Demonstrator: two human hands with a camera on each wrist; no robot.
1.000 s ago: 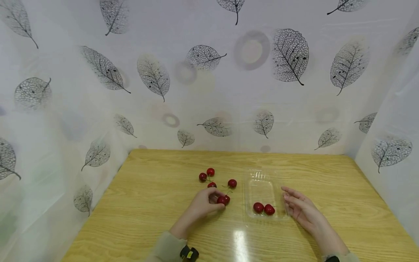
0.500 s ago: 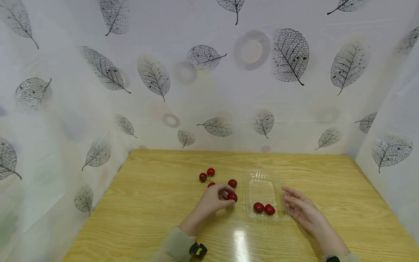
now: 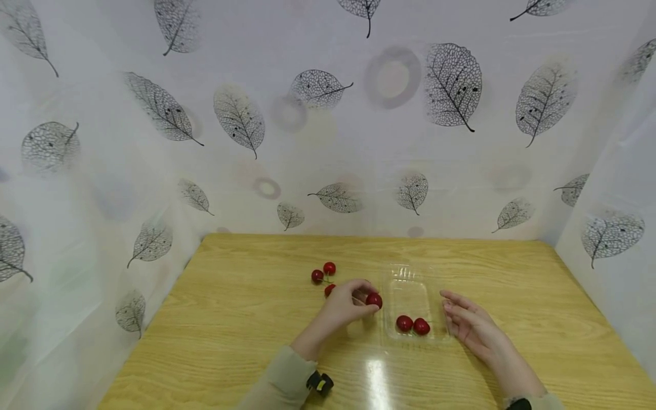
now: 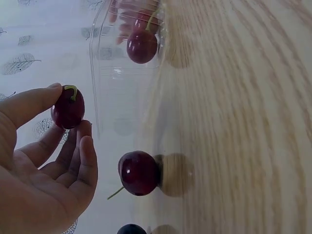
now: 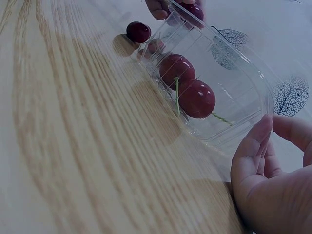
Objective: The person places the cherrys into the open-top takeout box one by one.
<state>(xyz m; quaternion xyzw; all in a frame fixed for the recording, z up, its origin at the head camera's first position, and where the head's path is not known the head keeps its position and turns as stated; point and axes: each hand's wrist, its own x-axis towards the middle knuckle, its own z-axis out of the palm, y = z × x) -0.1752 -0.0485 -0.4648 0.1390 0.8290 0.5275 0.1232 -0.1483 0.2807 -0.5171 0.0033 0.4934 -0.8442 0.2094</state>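
Observation:
My left hand [image 3: 342, 310] pinches a dark red cherry [image 3: 374, 300] between thumb and fingertips, just left of the clear plastic box [image 3: 410, 296]. In the left wrist view the held cherry [image 4: 68, 108] shows a short green stem and hangs above the table. Two cherries [image 3: 404, 324] lie side by side inside the box, near its front end. At the box's right side, my right hand [image 3: 476, 330] holds the rim between thumb and fingers, clearest in the right wrist view [image 5: 273, 165]. A loose cherry [image 4: 139, 173] on the table is mostly hidden behind my left hand in the head view.
Three more cherries, one a bright red cherry [image 3: 329, 268], lie together on the wooden table [image 3: 246, 296] behind and left of my left hand. A leaf-patterned white sheet [image 3: 359, 136] hangs at the table's back and sides.
My left hand has carried the cherry right and slightly away, up beside the box. It now covers most of one loose cherry. My right hand and the box stay in place.

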